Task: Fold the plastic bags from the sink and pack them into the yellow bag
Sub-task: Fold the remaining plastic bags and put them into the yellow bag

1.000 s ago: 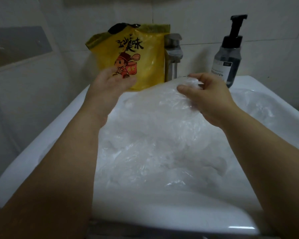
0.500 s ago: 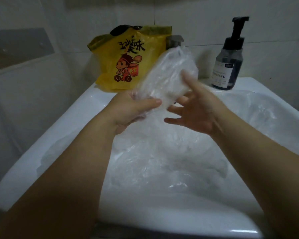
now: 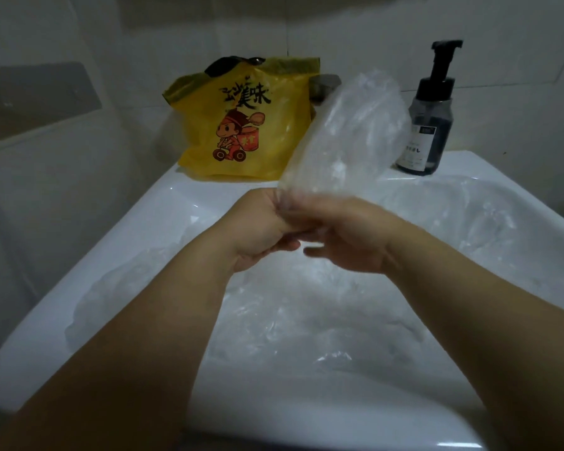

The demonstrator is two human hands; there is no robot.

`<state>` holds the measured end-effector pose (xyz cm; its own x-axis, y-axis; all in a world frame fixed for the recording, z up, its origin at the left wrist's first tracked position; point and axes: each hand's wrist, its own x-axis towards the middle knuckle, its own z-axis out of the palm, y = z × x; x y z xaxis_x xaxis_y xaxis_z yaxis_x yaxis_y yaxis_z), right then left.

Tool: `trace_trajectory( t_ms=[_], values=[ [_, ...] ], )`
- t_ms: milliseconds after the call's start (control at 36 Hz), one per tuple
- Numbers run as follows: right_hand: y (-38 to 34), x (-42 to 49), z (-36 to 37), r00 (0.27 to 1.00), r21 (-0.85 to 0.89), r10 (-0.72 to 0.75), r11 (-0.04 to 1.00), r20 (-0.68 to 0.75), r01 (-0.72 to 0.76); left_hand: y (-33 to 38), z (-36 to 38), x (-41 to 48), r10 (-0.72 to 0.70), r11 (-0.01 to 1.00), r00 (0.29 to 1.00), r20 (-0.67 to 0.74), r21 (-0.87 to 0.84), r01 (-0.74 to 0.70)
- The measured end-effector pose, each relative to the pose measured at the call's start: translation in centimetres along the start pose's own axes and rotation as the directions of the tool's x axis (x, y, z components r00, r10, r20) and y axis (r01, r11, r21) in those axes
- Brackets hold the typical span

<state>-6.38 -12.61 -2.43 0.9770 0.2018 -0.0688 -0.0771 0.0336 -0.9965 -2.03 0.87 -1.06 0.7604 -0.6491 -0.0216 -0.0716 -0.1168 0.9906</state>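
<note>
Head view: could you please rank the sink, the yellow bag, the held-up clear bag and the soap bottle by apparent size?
1. sink, by far the largest.
2. yellow bag and held-up clear bag: about alike. The clear one is nearer the camera, so I won't rank them.
3. soap bottle, smallest.

The clear plastic bag [image 3: 349, 135], a second ago lying on the pile [image 3: 306, 320] in the sink [image 3: 163, 219] under the right hand [image 3: 342, 239], now stands lifted above both hands. The left hand [image 3: 258, 232], earlier raised alone, now grips its lower end. The right hand, spread open a moment ago, now crowds in against it, blurred.
</note>
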Motion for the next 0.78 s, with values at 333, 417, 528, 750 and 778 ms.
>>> trace_trajectory(
  t_ms=[333, 417, 528, 750, 778],
  values=[
    [-2.6, -1.1, -2.6, 0.959, 0.377, -0.092, 0.906, -0.268, 0.193, -0.2, -1.0, -0.3, -0.245, 0.938, 0.961, 0.129, 0.282, 0.201],
    [-2.8, -1.4, -2.9, 0.954, 0.369, -0.089, 0.909, -0.287, 0.196, -0.5, -1.4, -0.2, -0.262, 0.926, 0.952, 0.155, 0.317, 0.204],
    [-2.4, -1.3, -2.6, 0.974, 0.225, -0.093, 0.964, -0.206, 0.140, -0.6, -1.7, -0.3, -0.238, 0.940, 0.940, 0.244, 0.303, 0.159],
    [-1.5, -1.1, -1.4, 0.999, 0.026, 0.048, 0.998, 0.023, -0.048, 0.1, -1.5, 0.0, -0.050, 0.998, 0.987, 0.151, -0.017, 0.054],
    [-1.6, -1.1, -1.3, 0.999, 0.036, 0.047, 0.998, 0.020, -0.048, 0.0, -1.6, 0.1, -0.041, 0.999, 0.992, 0.117, -0.002, 0.042]
  ],
)
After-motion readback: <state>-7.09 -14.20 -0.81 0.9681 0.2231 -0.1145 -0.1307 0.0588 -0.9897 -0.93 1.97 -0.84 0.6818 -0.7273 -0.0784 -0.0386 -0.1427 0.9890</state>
